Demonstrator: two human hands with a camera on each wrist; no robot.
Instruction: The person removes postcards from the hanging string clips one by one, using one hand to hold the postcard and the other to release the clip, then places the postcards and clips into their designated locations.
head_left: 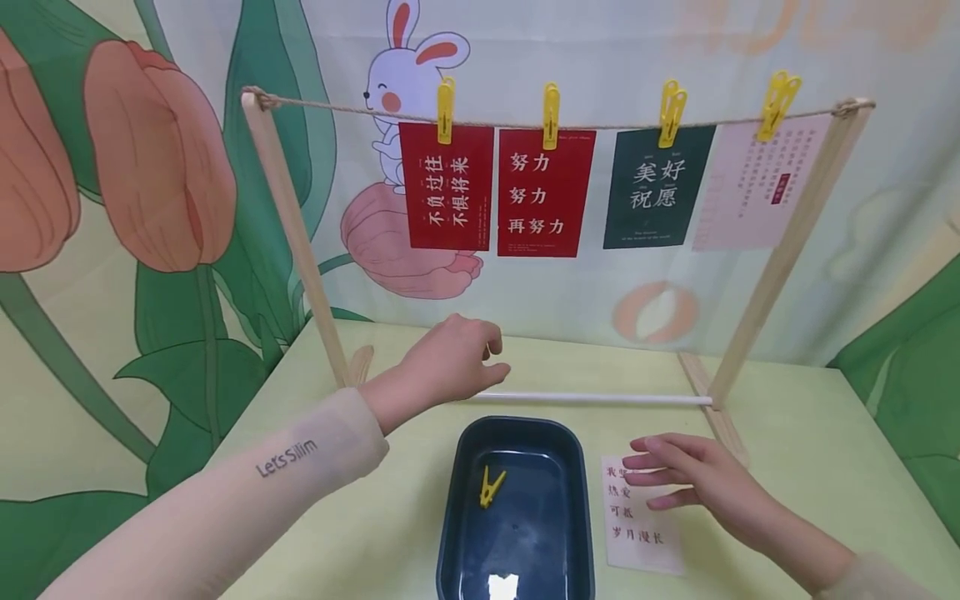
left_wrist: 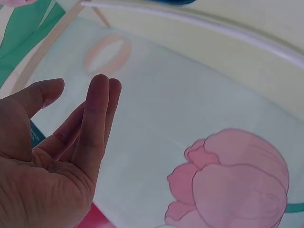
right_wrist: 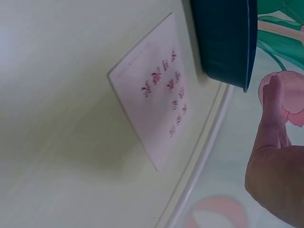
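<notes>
My left hand (head_left: pixel 459 358) hovers above the far end of a dark blue tray (head_left: pixel 517 533), fingers loosely bent and holding nothing. In the left wrist view the thumb stands apart from the fingers (left_wrist: pixel 97 114). Over a pale pink card (head_left: pixel 641 542) lying right of the tray is my right hand (head_left: pixel 693 475), its fingers spread and nothing in them. The right wrist view shows that card lying flat, with a gap below the hand. A yellow clothespin (head_left: pixel 489 487) lies inside the tray.
A twine line (head_left: pixel 345 108) runs between two wooden posts (head_left: pixel 292 225). Yellow clothespins hang two red cards (head_left: pixel 447 187), a dark green card (head_left: pixel 658 192) and a pink card (head_left: pixel 757 192) on it. A white rod (head_left: pixel 600 398) joins the posts low down.
</notes>
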